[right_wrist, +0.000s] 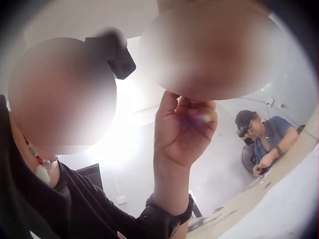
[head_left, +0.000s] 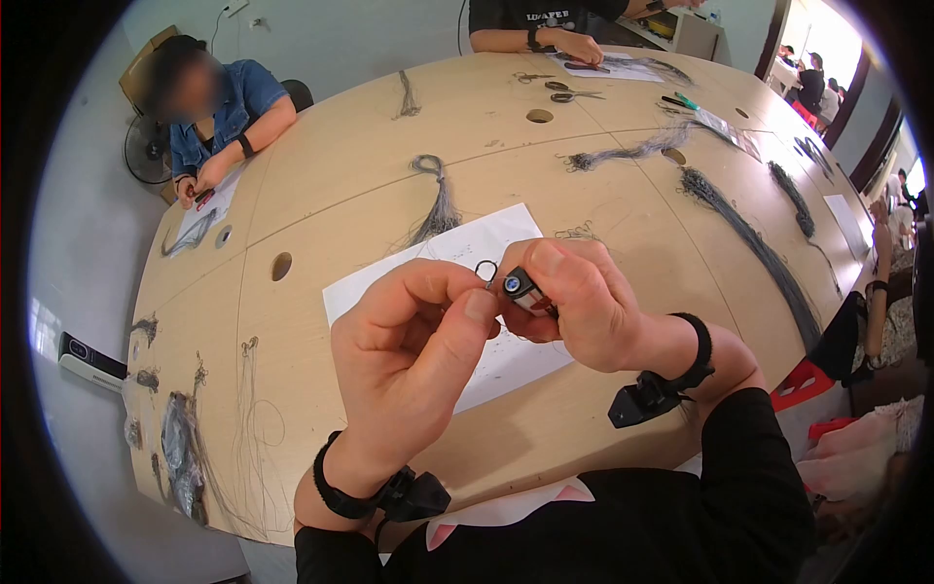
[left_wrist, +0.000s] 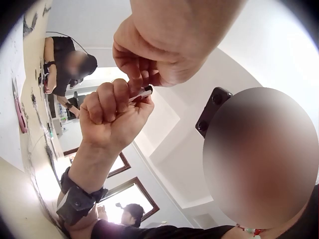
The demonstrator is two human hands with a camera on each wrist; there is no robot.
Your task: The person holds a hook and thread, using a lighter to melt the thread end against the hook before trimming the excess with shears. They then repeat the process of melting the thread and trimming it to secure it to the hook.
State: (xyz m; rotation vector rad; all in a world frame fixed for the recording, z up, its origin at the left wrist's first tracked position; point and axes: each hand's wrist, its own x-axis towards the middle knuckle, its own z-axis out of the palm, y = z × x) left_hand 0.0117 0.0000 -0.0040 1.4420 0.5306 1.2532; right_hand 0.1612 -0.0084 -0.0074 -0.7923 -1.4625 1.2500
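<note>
My left hand [head_left: 413, 336] is raised above the sheet of paper, thumb and forefinger pinching a small dark loop of wire [head_left: 485, 270] shaped like a hook. Close beside it, my right hand [head_left: 584, 302] curls round a small lighter [head_left: 528, 291]. The lighter's black end, with a round bluish spot, faces the loop. In the left wrist view, the white body of the lighter [left_wrist: 141, 94] shows between the fingers of the two hands. Beneath both hands lies a printed white sheet [head_left: 516, 384]. A blurred patch hides the left hand in the right wrist view.
Bundles of thin grey strands [head_left: 435, 200] lie on the wooden table [head_left: 341, 185], a long one [head_left: 749, 238] at the right. Scissors [head_left: 572, 94] rest at the back, near a round hole [head_left: 539, 117]. A plastic bag [head_left: 182, 453] is at the left. Other people [head_left: 219, 117] sit round the table.
</note>
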